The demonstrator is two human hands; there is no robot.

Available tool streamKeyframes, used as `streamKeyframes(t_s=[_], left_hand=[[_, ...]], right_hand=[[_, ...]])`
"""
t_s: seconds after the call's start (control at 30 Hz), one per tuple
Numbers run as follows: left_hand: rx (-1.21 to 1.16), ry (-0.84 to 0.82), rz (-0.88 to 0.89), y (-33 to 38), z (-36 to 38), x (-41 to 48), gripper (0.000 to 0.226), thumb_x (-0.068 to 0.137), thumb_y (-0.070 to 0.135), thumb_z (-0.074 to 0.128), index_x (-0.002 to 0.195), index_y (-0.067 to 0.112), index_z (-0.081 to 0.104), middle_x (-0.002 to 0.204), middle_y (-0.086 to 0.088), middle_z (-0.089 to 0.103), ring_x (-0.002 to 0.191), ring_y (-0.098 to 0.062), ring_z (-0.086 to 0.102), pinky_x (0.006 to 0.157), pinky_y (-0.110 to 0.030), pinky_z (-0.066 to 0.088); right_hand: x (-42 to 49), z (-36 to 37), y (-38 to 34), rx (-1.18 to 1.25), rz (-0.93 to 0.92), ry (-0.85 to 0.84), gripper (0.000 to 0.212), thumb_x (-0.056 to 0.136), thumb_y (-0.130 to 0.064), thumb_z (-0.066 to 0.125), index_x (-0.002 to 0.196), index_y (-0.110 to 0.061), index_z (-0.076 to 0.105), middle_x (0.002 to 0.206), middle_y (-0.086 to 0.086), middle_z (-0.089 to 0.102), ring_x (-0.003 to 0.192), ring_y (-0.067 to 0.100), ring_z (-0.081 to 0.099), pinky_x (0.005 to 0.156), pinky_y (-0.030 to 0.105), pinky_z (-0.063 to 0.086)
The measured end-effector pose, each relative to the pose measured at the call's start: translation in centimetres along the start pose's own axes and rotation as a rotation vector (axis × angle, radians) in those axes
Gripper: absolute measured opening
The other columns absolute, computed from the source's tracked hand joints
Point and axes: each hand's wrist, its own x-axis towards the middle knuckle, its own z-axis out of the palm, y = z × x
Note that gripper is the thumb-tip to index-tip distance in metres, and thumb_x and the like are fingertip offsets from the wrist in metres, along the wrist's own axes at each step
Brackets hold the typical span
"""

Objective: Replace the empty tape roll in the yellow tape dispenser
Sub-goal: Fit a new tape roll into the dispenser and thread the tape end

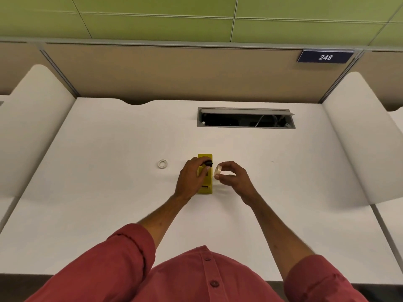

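Note:
The yellow tape dispenser (207,188) lies on the white desk (109,192) in front of me, its long side running away from me. My left hand (190,178) hovers over it and pinches a small black spindle (208,163) above its far end. My right hand (232,177), just right of the dispenser, holds a clear tape roll (217,172) on edge between thumb and fingers. A thin empty tape ring (162,164) lies flat on the desk to the left of the dispenser.
An open grey cable tray (246,117) is set into the desk behind the dispenser. White curved dividers (32,127) stand at both sides, and a beige partition with a "248" sign (325,57) closes the back.

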Motion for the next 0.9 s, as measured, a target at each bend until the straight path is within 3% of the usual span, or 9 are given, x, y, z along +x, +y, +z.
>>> streamKeyframes(t_s=[0.23,0.37,0.73,0.9], left_hand=[[0.000,-0.018,0.059,-0.1,-0.5,-0.2,0.036,0.107,0.019,0.058,0.142,0.027,0.065,0.125,0.007,0.067,0.117,-0.014,0.059,0.100,-0.034,0.051],[-0.042,-0.022,0.054,0.2,-0.6,-0.4,0.036,0.102,0.019,0.066,0.135,0.032,0.069,0.127,0.012,0.066,0.121,-0.012,0.059,0.102,-0.034,0.051],[-0.045,-0.032,-0.005,0.0,-0.4,-0.6,0.028,0.100,0.029,0.071,0.125,0.038,0.066,0.123,0.018,0.072,0.116,-0.006,0.062,0.100,-0.040,0.056],[-0.019,-0.038,0.018,0.0,-0.5,-0.7,0.025,0.101,0.027,0.070,0.125,0.034,0.067,0.123,0.015,0.072,0.115,-0.009,0.060,0.098,-0.040,0.056]], right_hand=[[-0.1,1.0,-0.3,0.023,-0.003,0.019,0.050,0.079,-0.003,0.092,0.121,-0.006,0.064,0.120,0.010,0.077,0.107,0.028,0.077,0.093,0.034,0.059],[0.0,1.3,-0.3,0.003,-0.025,0.035,0.050,0.079,-0.006,0.092,0.119,-0.011,0.062,0.119,0.007,0.077,0.110,0.027,0.076,0.096,0.040,0.060],[-0.6,1.9,-1.1,-0.062,-0.076,0.034,0.048,0.081,-0.017,0.093,0.119,-0.018,0.064,0.121,0.001,0.076,0.107,0.024,0.074,0.085,0.028,0.058],[-0.6,1.9,-1.1,-0.092,-0.084,0.028,0.045,0.082,-0.019,0.092,0.117,-0.022,0.064,0.122,-0.001,0.075,0.104,0.028,0.074,0.086,0.034,0.059]])
